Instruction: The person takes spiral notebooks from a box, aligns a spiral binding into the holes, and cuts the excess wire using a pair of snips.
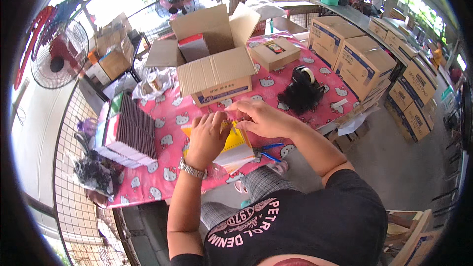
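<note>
A notebook (234,143) with yellow and white pages and a row of holes lies tilted at the table's near edge. My left hand (209,135), with a metal watch at its wrist, has its fingers curled over the notebook's upper left edge. From the right, my right hand (263,119) bends its thumb and fingers round the same upper edge. Both sets of fingertips nearly meet there; a small purplish bit shows between them, too small to name. Blue-handled pliers (271,151) lie just right of the notebook.
A stack of notebooks (130,138) stands at the left. Behind my hands is an open carton (217,76), with a flat box (275,53) beside it. A black tangled heap (299,93) lies right. Cartons (362,64) line the right side; a fan (59,54) stands far left.
</note>
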Motion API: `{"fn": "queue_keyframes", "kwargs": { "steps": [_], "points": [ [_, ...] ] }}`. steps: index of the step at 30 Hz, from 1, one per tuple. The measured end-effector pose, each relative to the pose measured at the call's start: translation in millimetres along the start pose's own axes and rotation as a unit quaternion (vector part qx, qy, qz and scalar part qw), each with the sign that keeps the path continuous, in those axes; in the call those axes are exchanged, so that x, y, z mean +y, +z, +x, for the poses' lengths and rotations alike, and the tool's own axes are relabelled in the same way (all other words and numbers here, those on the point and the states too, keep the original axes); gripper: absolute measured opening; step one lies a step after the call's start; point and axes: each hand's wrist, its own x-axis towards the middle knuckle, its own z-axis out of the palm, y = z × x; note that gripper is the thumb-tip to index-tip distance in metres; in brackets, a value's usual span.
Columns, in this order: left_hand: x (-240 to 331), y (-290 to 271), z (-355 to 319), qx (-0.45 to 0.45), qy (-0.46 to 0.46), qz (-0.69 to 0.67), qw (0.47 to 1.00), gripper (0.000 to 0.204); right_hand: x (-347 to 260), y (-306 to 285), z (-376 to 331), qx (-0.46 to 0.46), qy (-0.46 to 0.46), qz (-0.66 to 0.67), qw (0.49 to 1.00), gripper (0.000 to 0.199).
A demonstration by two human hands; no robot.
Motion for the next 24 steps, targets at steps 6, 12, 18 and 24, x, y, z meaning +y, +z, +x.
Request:
{"fn": "queue_keyframes", "kwargs": {
  "steps": [6,12,18,24],
  "points": [
    [-11.3,-2.5,-4.5,0.006,0.007,-0.035,0.999,0.016,180.8,101.0,-43.5,0.044,0.273,-0.002,0.961,0.047],
    [8.2,2.6,-3.6,0.027,-0.040,0.083,0.995,0.025,224.2,154.1,-132.6,-0.061,0.313,-0.299,0.900,0.070],
    [-3.6,7.1,-27.9,0.022,-0.129,0.060,0.990,0.036,106.1,38.1,-4.5,-0.040,0.209,0.467,0.858,0.059],
    [16.0,8.5,-4.5,0.025,-0.096,0.024,0.995,0.038,57.1,-28.2,20.0,-0.268,0.168,0.334,0.888,0.051]
  ]
}}
